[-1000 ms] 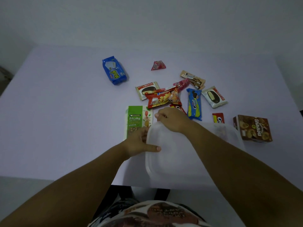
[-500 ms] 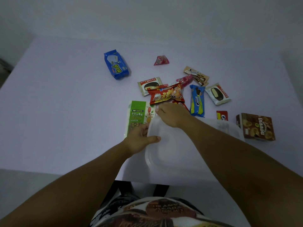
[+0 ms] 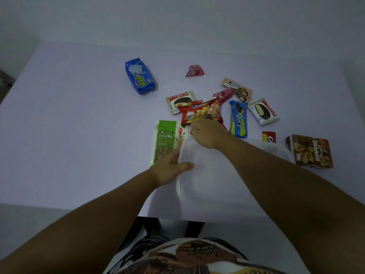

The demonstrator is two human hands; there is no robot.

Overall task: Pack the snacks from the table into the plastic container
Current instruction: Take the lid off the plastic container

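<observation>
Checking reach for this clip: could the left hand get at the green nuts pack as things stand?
Probably yes. The left hand grips the plastic container's edge right beside the green nuts pack, with nothing between; it must let go first.

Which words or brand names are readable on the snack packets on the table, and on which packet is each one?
"Choco Pie": white and red packet.
"TONG GARDEN", "Nuts", "healthy snack": green bag.
"Cream-O": blue bar packet; also on the beige packet.
Yellow non-Latin letters, which I cannot read: blue pack.
White non-Latin letters, which I cannot read: brown box.
Too small or blurred: red chips bag, pink triangle packet, small red packet, white packet.
</observation>
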